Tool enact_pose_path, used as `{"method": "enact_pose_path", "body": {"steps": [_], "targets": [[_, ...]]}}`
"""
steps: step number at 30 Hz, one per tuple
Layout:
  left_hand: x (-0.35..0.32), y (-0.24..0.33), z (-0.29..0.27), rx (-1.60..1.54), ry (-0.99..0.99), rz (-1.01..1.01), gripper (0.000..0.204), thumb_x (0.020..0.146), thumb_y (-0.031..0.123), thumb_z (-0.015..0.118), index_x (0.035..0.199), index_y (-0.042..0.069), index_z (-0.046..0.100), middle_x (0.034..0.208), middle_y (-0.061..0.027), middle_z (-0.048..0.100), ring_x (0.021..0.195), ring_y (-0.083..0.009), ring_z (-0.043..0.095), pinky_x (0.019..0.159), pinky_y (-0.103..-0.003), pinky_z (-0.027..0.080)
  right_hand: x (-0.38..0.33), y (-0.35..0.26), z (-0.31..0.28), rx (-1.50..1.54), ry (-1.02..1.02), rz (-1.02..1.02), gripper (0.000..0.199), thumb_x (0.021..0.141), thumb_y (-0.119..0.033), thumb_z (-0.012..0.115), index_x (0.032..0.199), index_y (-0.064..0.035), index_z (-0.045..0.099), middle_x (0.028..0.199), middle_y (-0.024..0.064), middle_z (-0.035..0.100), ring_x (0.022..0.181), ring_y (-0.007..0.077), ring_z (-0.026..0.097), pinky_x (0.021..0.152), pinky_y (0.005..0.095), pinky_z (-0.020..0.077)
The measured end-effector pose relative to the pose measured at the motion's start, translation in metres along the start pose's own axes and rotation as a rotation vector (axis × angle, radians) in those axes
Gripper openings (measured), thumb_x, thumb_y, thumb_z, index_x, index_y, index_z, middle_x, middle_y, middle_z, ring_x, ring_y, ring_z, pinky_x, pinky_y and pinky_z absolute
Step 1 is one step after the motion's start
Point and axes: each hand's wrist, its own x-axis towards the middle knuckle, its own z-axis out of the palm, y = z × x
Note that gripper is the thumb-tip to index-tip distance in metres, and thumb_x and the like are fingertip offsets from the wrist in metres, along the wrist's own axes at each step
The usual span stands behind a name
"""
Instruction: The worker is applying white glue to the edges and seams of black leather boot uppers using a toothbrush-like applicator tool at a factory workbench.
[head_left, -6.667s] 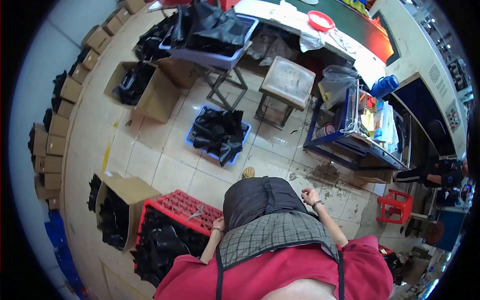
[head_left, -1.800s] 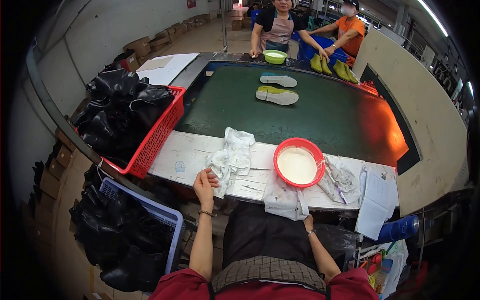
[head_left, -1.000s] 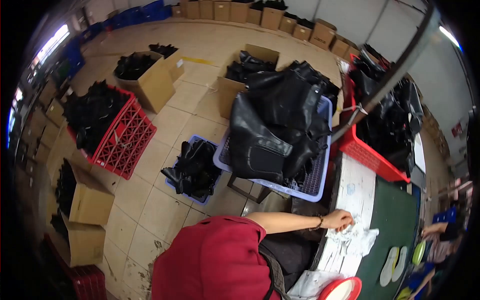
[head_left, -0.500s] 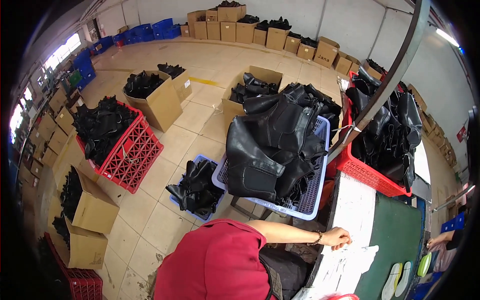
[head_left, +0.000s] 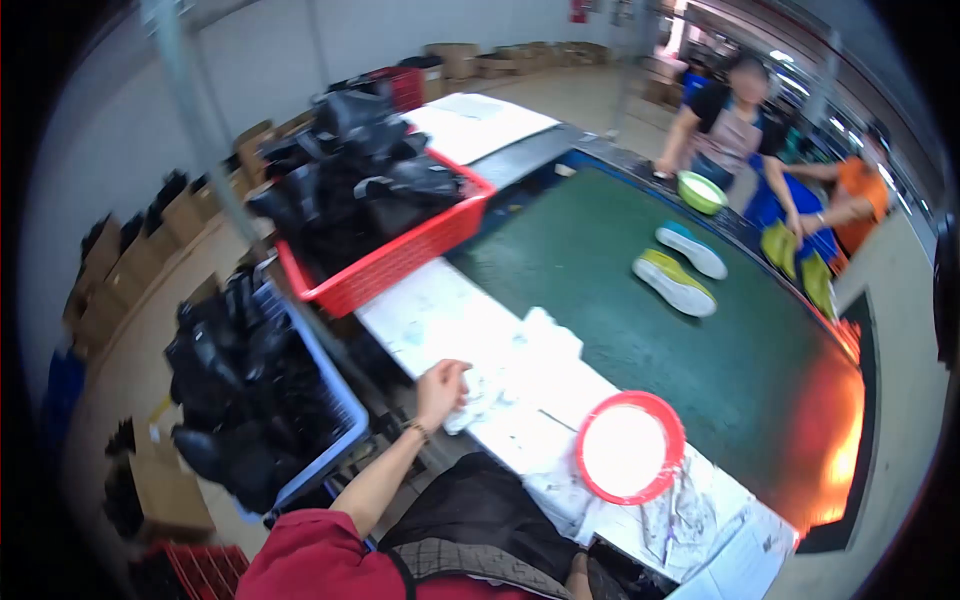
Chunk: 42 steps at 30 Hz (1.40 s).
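My left hand [head_left: 440, 388] rests at the near edge of the white-covered bench [head_left: 430, 315], fingers curled on a crumpled white cloth [head_left: 510, 375]. A red bowl [head_left: 628, 448] of white liquid stands to the right of the cloth. Only a sliver of my right hand [head_left: 576, 572] shows low by my lap, over a dark garment [head_left: 480, 515], and its fingers are hidden. Beyond the bench runs a green belt [head_left: 600, 300] carrying two shoe soles, one yellow-green [head_left: 675, 284] and one white and teal [head_left: 691, 249].
A red crate [head_left: 395, 255] heaped with black boot parts sits on the bench's left end. A blue crate [head_left: 300, 420] of more black parts stands below it. Two people [head_left: 730, 120] work at the belt's far side by a green bowl [head_left: 700, 190]. Cardboard boxes [head_left: 120, 260] line the wall.
The view has swung from the floor and crates on the left back to the bench and belt. My left hand has stayed on the white cloth.
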Motion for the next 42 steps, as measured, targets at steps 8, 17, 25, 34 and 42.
{"method": "enact_pose_path", "body": {"steps": [8,17,25,34,42], "targets": [[0.004,-0.012,-0.012,0.124,0.049,0.062,0.024,0.103,0.02,0.054,0.101,0.003,0.071,0.057,-0.0014,0.059,0.04,-0.0076,0.052,0.034,-0.024,0.035,-0.052,0.058,-0.075,-0.107,0.169,0.109,0.045,0.092,-0.036,0.065,0.117,0.0013,0.067,0.105,0.0307,0.069,0.102,0.0514,0.063,0.085,0.0554,0.0523],[0.008,-0.012,0.001,0.044,-0.06,0.047,0.025,0.105,0.023,0.054,0.105,0.003,0.069,0.062,-0.0021,0.061,0.043,-0.0084,0.055,0.036,-0.024,0.037,-0.188,-0.004,-0.07,-0.187,0.221,0.252,0.046,0.092,-0.037,0.065,0.117,0.0015,0.066,0.105,0.0304,0.069,0.102,0.0515,0.063,0.085,0.0556,0.0522],[0.018,-0.018,-0.018,-0.004,-0.085,0.084,0.026,0.107,0.023,0.053,0.114,0.003,0.068,0.068,-0.0013,0.06,0.047,-0.0072,0.054,0.037,-0.022,0.036,-0.221,-0.211,-0.214,0.238,-0.346,0.917,0.032,0.092,-0.026,0.072,0.101,0.0039,0.071,0.078,0.0146,0.072,0.073,0.0251,0.072,0.07,0.0369,0.0573],[-0.009,0.025,0.013,-0.002,-0.156,0.328,0.019,0.104,0.013,0.057,0.114,0.003,0.069,0.086,-0.0058,0.071,0.071,-0.0108,0.061,0.065,-0.023,0.048,-0.145,-0.198,-0.248,-0.256,0.477,0.567,0.015,0.09,-0.008,0.067,0.104,-0.003,0.069,0.087,0.0109,0.067,0.074,0.0235,0.065,0.063,0.0344,0.0494],[-0.037,0.059,0.063,0.209,-0.425,0.562,0.019,0.1,0.009,0.061,0.115,0.004,0.072,0.106,-0.0061,0.074,0.089,-0.0139,0.068,0.075,-0.027,0.052,-0.145,-0.167,-0.233,0.018,0.513,0.68,0.018,0.091,-0.008,0.066,0.108,-0.0017,0.068,0.095,0.0122,0.066,0.082,0.0239,0.067,0.072,0.0328,0.0521]]}}
